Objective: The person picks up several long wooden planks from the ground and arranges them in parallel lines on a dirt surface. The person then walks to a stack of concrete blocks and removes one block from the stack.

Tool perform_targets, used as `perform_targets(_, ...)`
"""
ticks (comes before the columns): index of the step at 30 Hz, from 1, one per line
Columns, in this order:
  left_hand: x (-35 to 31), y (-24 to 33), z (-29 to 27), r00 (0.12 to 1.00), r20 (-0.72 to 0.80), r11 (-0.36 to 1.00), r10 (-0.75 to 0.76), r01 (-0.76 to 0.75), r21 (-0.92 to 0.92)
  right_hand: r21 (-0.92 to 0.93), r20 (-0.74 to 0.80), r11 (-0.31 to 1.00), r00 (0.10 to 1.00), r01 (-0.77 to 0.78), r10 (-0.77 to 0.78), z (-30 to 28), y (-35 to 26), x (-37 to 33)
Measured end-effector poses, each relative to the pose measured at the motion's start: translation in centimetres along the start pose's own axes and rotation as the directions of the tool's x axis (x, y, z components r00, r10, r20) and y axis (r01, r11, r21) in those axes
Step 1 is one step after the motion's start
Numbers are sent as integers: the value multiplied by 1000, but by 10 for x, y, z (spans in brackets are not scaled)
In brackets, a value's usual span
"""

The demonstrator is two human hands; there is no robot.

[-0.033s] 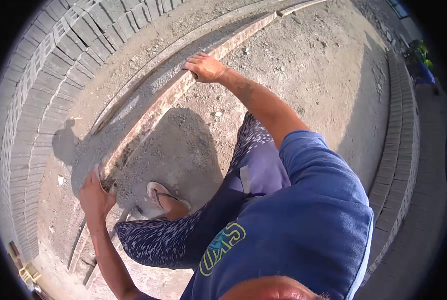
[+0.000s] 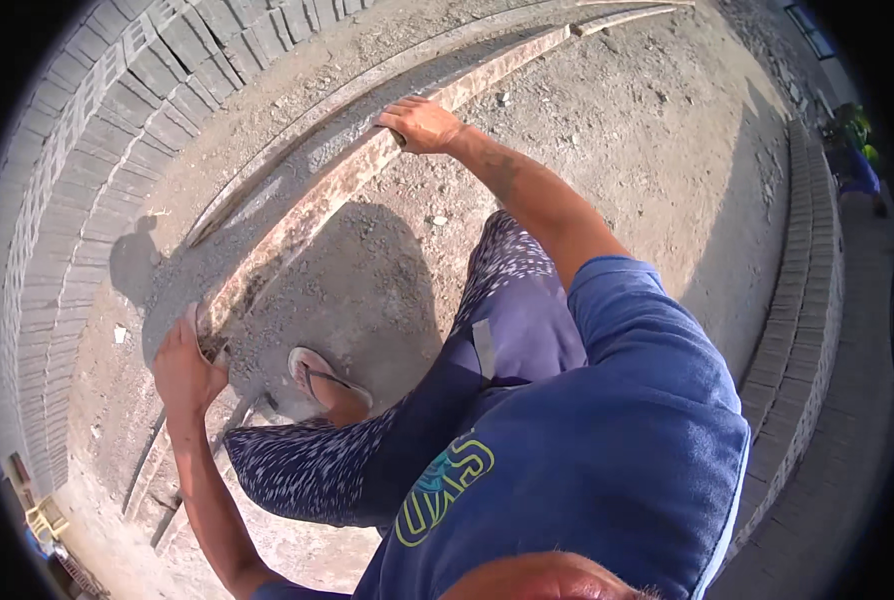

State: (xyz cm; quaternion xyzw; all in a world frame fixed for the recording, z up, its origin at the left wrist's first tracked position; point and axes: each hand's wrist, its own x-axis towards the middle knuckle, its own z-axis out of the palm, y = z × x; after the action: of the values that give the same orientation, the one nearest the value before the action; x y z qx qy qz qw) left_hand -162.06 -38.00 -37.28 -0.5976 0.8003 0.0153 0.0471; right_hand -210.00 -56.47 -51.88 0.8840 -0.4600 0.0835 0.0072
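A long, worn wooden plank [image 2: 317, 200] stands on edge across the ground, running from lower left to upper right. Its near end is in my left hand [image 2: 187, 365], fingers bent over the end and thumb on the near side. Farther along, my right hand [image 2: 422, 125] grips the top edge, fingers folded over the far face. Beyond it, roughly parallel, lies a second plank [image 2: 342, 97], with loose grey grit [image 2: 332, 150] between the two. The plank's far part reaches another thin board [image 2: 627, 17] near the top.
Grey blocks are stacked in long rows at left [image 2: 87, 200] and right [image 2: 802, 260]. More boards [image 2: 145, 470] lie by my left forearm. My sandalled foot [image 2: 317, 375] is close to the plank. A yellow object [image 2: 47, 522] sits at lower left. Small stones dot the dirt ground [image 2: 587, 190].
The view has shifted slightly, and the plank and right hand appear a little farther right. Both hands keep the same grip on the plank.
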Motion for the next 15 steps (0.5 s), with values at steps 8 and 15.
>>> perform_targets(8, -87, 6, 13, 988, -52, 985, -145, 149, 83, 38, 293, 986, 942, 159, -164, -52, -75, -32)
perform_targets(15, -122, 36, 168, 978, 103, 954, -181, 200, -225, 169, 544, 959, 789, 230, -285, 1, -80, -105)
